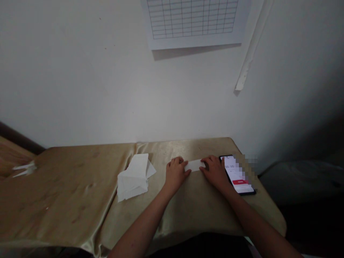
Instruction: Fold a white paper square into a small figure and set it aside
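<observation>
A small white folded paper (195,165) lies on the table covered in tan satin cloth (75,186). My left hand (176,172) rests on the paper's left end with the fingers curled and pressed down on it. My right hand (214,169) presses the paper's right end, fingers bent over it. A stack of white paper sheets (133,176) lies to the left of my left hand. A black phone (238,175) with a lit screen lies just right of my right hand.
A white wall rises right behind the table, with a gridded chart (192,18) pinned high up. A white folded paper piece (24,169) sits at the far left. The table's right edge drops into a dark area.
</observation>
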Tool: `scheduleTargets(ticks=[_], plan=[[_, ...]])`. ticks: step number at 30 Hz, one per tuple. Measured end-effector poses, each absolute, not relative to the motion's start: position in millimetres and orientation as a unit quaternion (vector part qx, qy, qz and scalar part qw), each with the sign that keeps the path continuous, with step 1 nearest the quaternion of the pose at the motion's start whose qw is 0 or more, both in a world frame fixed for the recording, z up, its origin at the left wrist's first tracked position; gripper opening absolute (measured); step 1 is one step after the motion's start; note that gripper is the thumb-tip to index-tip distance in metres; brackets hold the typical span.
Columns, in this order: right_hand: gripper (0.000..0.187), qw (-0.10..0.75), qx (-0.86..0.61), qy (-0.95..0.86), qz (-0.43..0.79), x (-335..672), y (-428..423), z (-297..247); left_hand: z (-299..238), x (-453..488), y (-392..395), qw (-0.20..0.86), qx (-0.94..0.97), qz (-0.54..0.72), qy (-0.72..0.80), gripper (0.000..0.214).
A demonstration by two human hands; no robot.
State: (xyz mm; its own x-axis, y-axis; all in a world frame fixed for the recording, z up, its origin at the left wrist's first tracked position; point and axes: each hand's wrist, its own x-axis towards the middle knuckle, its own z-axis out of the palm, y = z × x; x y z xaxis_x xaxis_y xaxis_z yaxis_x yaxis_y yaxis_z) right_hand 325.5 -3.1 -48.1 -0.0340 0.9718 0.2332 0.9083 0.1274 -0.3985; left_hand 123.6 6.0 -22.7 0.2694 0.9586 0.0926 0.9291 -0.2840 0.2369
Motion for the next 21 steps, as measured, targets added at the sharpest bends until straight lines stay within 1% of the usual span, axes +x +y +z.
scheduleTargets(ticks=[12, 21], plan=[[0.027, 0.211, -0.643, -0.733, 0.074, 329, -2, -46, -23, 114, 10, 0.116, 0.79, 0.116, 0.591, 0.045], [0.029, 0.215, -0.639, -0.735, 0.076, 329, -3, -47, -25, 106, 13, 0.126, 0.794, 0.118, 0.583, 0.049]])
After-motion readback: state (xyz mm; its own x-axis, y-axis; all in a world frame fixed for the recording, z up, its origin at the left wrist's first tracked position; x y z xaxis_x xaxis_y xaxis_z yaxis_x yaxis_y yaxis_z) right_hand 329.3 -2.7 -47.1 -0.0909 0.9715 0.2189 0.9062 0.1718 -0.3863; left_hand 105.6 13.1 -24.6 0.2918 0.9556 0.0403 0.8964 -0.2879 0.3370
